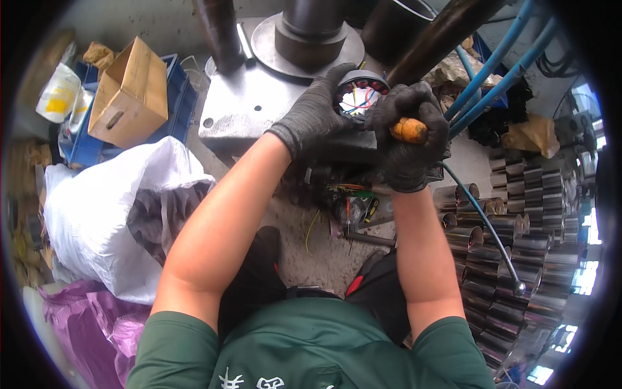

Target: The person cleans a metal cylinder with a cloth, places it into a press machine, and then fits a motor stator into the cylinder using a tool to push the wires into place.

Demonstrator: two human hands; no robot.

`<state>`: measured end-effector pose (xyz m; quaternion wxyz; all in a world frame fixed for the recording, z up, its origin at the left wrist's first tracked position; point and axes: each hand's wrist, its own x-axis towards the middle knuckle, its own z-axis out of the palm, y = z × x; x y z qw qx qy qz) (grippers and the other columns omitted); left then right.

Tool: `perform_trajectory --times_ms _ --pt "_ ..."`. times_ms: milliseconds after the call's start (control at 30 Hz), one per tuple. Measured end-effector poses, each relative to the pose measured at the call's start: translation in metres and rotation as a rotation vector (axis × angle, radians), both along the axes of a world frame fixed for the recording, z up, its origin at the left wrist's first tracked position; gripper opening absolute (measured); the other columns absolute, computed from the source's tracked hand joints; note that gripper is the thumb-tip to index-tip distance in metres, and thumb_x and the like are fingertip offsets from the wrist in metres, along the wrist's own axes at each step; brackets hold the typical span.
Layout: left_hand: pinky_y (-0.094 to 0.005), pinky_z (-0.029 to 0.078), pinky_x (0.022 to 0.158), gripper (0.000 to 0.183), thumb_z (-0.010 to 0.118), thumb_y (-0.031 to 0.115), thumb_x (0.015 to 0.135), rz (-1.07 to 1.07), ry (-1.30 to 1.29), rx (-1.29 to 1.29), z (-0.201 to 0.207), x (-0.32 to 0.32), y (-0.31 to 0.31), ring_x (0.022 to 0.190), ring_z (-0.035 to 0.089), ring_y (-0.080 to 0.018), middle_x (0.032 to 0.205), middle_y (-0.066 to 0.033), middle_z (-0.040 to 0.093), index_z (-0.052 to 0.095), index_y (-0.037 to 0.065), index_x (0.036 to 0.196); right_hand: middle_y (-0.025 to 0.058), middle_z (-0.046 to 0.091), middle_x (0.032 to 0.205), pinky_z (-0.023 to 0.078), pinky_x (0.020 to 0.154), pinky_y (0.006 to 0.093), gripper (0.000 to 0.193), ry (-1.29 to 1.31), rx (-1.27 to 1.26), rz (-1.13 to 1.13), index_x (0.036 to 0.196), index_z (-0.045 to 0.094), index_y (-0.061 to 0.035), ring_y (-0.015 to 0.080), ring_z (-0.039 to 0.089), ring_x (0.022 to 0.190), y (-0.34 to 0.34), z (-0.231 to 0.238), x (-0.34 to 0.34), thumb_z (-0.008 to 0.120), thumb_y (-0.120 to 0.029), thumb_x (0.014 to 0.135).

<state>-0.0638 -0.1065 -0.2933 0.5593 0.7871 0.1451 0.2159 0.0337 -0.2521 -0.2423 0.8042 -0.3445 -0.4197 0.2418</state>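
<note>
Left hand (313,110), gloved in black, clasps the left side of the ring-shaped part (367,81), which shows over the metal base (236,107); a firm hold there, clear of the coloured wires (369,100) within, should steady it. The right hand (412,126) grips the orange handle (409,130); the working end is hidden, so light, controlled pressure seems wise.
</note>
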Motion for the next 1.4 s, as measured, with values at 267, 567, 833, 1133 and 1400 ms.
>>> perform_trajectory --times_ms 267,567,833,1133,1400 --pt "-0.0376 0.052 0.112 0.107 0.094 0.012 0.071 0.018 -0.002 0.050 -0.001 0.005 0.000 0.129 0.060 -0.0255 0.144 -0.0179 0.057 0.034 0.014 0.160 0.0103 0.062 0.070 0.051 0.055 0.0348 0.052 -0.075 0.107 -0.018 0.102 0.066 -0.0030 0.0184 0.058 0.053 -0.008 0.029 0.018 0.043 -0.050 0.106" --pt "-0.0390 0.052 0.112 0.107 0.094 0.017 0.073 0.026 0.021 0.082 -0.003 0.002 0.004 0.128 0.061 -0.0257 0.142 -0.0183 0.059 0.033 0.015 0.161 0.0098 0.061 0.076 0.049 0.056 0.0325 0.044 -0.097 0.172 0.062 0.103 0.064 -0.0030 0.0182 0.057 0.060 -0.007 0.023 0.013 0.046 -0.043 0.102" --pt "-0.0378 0.053 0.108 0.106 0.098 0.022 0.069 -0.038 -0.117 -0.029 -0.010 0.004 0.000 0.125 0.064 -0.0300 0.139 -0.0232 0.061 0.040 0.006 0.156 0.0061 0.063 0.074 0.048 0.053 0.0296 0.036 -0.204 0.093 -0.068 0.097 0.062 -0.0047 0.0149 0.058 0.059 0.013 0.001 0.010 0.045 -0.036 0.104" --pt "-0.0373 0.057 0.102 0.103 0.091 0.009 0.074 -0.021 0.026 0.021 -0.004 0.002 -0.007 0.120 0.065 -0.0237 0.136 -0.0175 0.063 0.035 0.013 0.160 0.0092 0.064 0.075 0.051 0.058 0.0309 0.035 -0.409 -0.094 -0.278 0.098 0.061 -0.0046 0.0161 0.059 0.061 0.001 -0.013 0.006 0.047 -0.036 0.102" --pt "-0.0430 0.054 0.108 0.094 0.092 0.025 0.077 0.070 -0.047 0.172 0.002 0.005 -0.015 0.124 0.063 -0.0391 0.138 -0.0267 0.057 0.044 0.012 0.157 0.0078 0.066 0.083 0.051 0.062 0.0304 0.039 -0.033 0.008 -0.246 0.117 0.066 -0.0021 0.0173 0.060 0.063 -0.035 0.049 0.017 0.061 -0.038 0.101"
